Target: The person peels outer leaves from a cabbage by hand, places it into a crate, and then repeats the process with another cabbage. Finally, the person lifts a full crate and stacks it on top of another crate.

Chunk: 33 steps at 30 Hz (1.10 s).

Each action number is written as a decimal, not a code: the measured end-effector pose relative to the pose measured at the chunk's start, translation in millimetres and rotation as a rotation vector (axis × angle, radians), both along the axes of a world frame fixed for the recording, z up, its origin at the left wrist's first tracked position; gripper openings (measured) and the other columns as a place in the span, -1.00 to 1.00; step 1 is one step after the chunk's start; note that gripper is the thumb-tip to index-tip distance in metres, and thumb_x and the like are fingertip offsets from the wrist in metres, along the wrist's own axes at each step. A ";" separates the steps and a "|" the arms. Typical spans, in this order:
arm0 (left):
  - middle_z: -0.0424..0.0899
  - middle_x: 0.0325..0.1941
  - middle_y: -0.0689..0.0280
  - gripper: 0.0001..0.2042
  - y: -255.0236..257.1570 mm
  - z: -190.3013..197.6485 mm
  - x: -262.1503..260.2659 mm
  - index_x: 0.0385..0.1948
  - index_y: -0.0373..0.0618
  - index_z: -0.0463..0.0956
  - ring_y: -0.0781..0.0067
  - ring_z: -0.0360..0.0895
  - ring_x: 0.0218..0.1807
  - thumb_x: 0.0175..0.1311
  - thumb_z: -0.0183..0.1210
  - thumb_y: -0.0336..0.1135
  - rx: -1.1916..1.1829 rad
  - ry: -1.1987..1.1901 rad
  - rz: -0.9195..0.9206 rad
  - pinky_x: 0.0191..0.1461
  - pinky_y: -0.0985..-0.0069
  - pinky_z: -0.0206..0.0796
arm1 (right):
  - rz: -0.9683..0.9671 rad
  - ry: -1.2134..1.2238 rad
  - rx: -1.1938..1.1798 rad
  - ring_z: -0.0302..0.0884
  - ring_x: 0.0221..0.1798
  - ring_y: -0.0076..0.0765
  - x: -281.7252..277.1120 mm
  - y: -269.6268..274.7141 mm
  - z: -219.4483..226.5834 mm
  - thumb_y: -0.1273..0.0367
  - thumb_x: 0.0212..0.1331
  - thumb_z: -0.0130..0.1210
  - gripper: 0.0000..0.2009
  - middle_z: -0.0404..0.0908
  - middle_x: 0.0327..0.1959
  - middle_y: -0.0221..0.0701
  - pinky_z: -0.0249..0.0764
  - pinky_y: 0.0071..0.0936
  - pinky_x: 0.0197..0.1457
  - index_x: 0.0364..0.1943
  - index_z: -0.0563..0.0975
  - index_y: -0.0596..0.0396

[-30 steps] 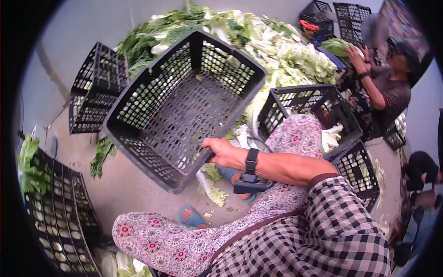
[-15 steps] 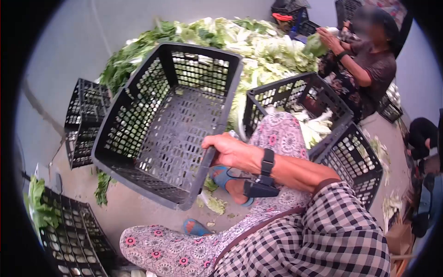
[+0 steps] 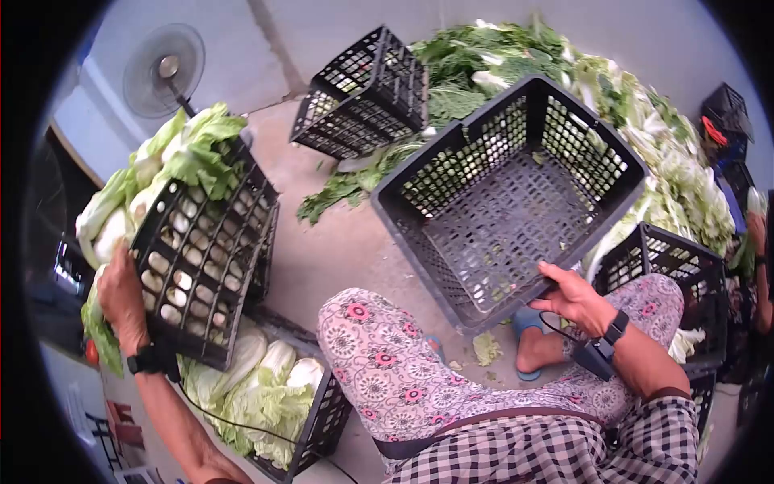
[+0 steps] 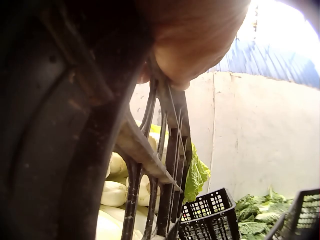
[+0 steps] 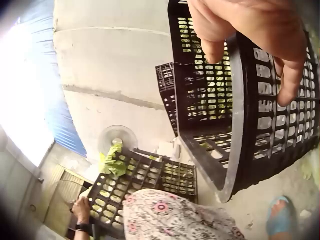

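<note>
My right hand (image 3: 579, 300) grips the near rim of a black plastic crate (image 3: 516, 218), thumb over the inside and fingers on the outer wall in the right wrist view. Only leaf scraps lie in this crate, which is tilted with its opening towards me. At the left, my left hand (image 3: 121, 294) holds the upper edge of a tilted black crate (image 3: 197, 343) packed with napa cabbages (image 3: 113, 230). Its fingers curl over the slatted rim in the left wrist view. Below that crate, another crate (image 3: 330, 403) holds more cabbages (image 3: 278, 387).
A heap of cabbage leaves (image 3: 669, 161) lies along the wall. Two other crates stand about: a slatted one (image 3: 367, 101) at the back and one (image 3: 693, 266) by my right knee. A fan (image 3: 165, 68) is at the back left. Another person's hand (image 3: 758, 230) shows at the right edge.
The head view has turned left, bringing the fan and the crate of cabbages below into sight. My left hand now appears on the packed crate. My right hand keeps hold of its crate's rim.
</note>
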<state>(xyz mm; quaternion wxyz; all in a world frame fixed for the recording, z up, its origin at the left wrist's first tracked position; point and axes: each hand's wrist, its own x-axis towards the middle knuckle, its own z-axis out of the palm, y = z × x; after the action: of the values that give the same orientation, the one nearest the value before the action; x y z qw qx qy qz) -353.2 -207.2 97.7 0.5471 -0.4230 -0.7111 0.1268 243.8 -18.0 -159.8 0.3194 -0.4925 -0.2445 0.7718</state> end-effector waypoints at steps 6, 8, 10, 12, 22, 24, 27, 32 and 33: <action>0.57 -0.49 0.23 -0.81 -1.3 -0.2 6.6 -0.16 0.04 0.48 0.22 0.54 -0.41 0.23 0.05 -0.22 0.027 -0.068 0.054 -0.36 0.34 0.37 | -0.188 -0.172 -0.087 0.50 -0.05 -0.01 16.8 1.0 -3.1 0.12 0.06 0.20 -0.56 0.53 -0.12 -0.23 0.29 0.27 0.06 -0.10 0.43 0.14; 0.60 -0.41 0.22 -0.81 0.8 -2.6 -3.3 -0.15 0.03 0.47 0.18 0.55 -0.37 0.25 0.03 -0.23 0.042 -0.121 0.009 -0.33 0.30 0.37 | -0.274 -0.036 -0.030 0.51 -0.07 -0.04 21.7 -1.6 -20.4 0.18 0.05 0.23 -0.60 0.54 -0.13 -0.23 0.37 0.20 0.01 -0.13 0.44 0.14; 0.61 -0.38 0.20 -0.82 2.3 -2.9 -3.5 -0.15 -0.01 0.47 0.17 0.55 -0.35 0.26 0.01 -0.26 0.040 -0.126 -0.010 -0.31 0.31 0.37 | -0.389 0.086 0.039 0.53 -0.18 -0.10 17.6 2.1 -37.6 0.28 0.03 0.24 -0.68 0.53 -0.21 -0.24 0.46 0.08 -0.11 -0.20 0.45 0.14; 0.60 -0.39 0.20 -0.81 2.8 -5.0 -10.5 -0.14 -0.02 0.46 0.18 0.55 -0.35 0.27 0.01 -0.27 0.046 -0.125 -0.028 -0.30 0.32 0.37 | -0.452 0.109 0.061 0.50 -0.35 -0.17 10.3 11.8 -39.5 0.42 0.01 0.19 -0.80 0.49 -0.37 -0.27 0.51 -0.06 -0.28 -0.31 0.45 0.16; 0.58 -0.43 0.22 -0.82 2.6 -4.7 0.2 -0.14 -0.02 0.43 0.20 0.54 -0.37 0.27 0.00 -0.27 0.046 -0.110 0.013 -0.28 0.31 0.36 | -0.443 0.181 0.083 0.51 -0.29 0.12 45.7 7.7 40.8 0.57 -0.15 0.01 -0.87 0.42 -0.44 -0.08 0.51 0.11 -0.11 -0.46 0.36 0.30; 0.58 -0.43 0.22 -0.82 1.9 -4.2 -0.5 -0.14 -0.02 0.43 0.19 0.53 -0.37 0.27 0.00 -0.28 0.031 -0.102 -0.003 -0.27 0.31 0.35 | -0.377 0.221 0.063 0.49 -0.15 0.24 62.1 -10.5 57.5 0.55 -0.16 -0.02 -0.80 0.46 -0.33 0.04 0.44 0.17 -0.01 -0.38 0.38 0.40; 0.58 -0.42 0.19 -0.81 0.5 -7.4 -12.9 -0.11 -0.02 0.43 0.16 0.53 -0.36 0.27 0.00 -0.30 0.052 -0.106 -0.060 -0.26 0.30 0.35 | -0.421 0.319 0.065 0.52 -0.21 0.21 63.2 -27.7 78.1 0.57 -0.14 -0.01 -0.84 0.46 -0.35 0.04 0.49 0.15 -0.09 -0.42 0.39 0.39; 0.59 -0.19 0.09 -0.71 1.8 1.5 12.1 0.05 -0.08 0.38 0.09 0.51 -0.19 0.32 -0.08 -0.32 -0.037 -0.295 0.165 -0.14 0.27 0.33 | -0.501 0.408 0.202 0.56 -0.25 0.15 67.3 -42.4 110.6 0.60 -0.11 0.01 -0.91 0.47 -0.40 -0.04 0.56 0.05 -0.17 -0.47 0.41 0.37; 0.55 -0.05 0.06 -0.66 -7.1 -18.8 -80.1 0.13 -0.14 0.32 0.10 0.50 -0.09 0.34 -0.11 -0.30 0.162 -0.513 -0.185 -0.04 0.31 0.31 | -0.523 0.404 0.256 0.57 -0.26 0.11 68.1 -46.9 119.9 0.60 -0.10 0.02 -0.92 0.48 -0.40 -0.07 0.57 0.02 -0.17 -0.48 0.42 0.37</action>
<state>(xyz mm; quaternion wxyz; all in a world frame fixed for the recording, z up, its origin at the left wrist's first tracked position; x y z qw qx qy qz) -433.3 -214.3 78.9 0.3906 -0.4594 -0.7924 -0.0919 312.0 -64.9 -39.9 0.6072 -0.3320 -0.1369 0.7087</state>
